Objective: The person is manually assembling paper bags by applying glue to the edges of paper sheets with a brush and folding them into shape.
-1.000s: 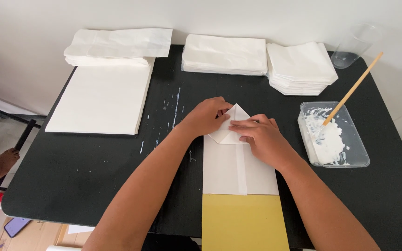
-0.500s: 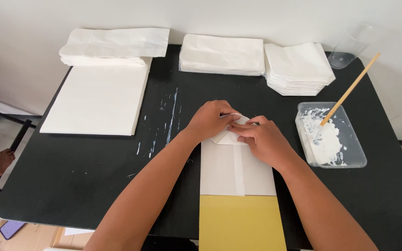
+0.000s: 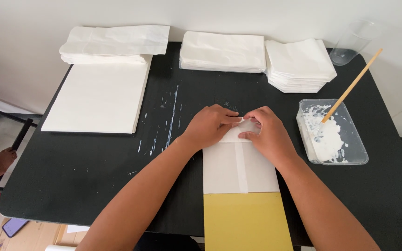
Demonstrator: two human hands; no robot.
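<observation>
Both hands press together on the folded top of a white paper bag (image 3: 238, 167), left hand (image 3: 208, 126) beside right hand (image 3: 267, 135). The bag lies flat mid-table on a yellow board (image 3: 246, 222), with a paste tray (image 3: 333, 132) to its right.

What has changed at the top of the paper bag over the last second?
Both hands have closed in over the folded top of the white paper bag. The pointed flap, plain to see a second ago, is now mostly covered: the left hand and right hand press it flat, fingertips nearly meeting. The yellow board, glue tray with its stick and the paper stacks have not moved.
</observation>
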